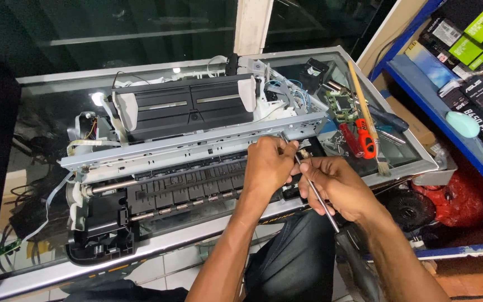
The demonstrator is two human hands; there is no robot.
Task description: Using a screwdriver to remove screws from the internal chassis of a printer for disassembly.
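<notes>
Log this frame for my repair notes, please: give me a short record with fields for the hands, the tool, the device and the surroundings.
Left hand: rests on the right end of the opened printer, fingers curled at its metal rail
Right hand: shut on a thin metal rod, tip at the rail's right end
Surface: glass-topped table
Nearby: red-handled tool, brush, small circuit board
Right side: blue shelf with boxes

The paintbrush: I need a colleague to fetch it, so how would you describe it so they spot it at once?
Start at the glass table carrying the opened printer, and go to its right end, past the printer's metal rail. There a paintbrush lies slanted across a red-handled tool, bristles toward the table's near edge. Its long pale wooden handle sets it apart from the dark and red tools around it.
</notes>
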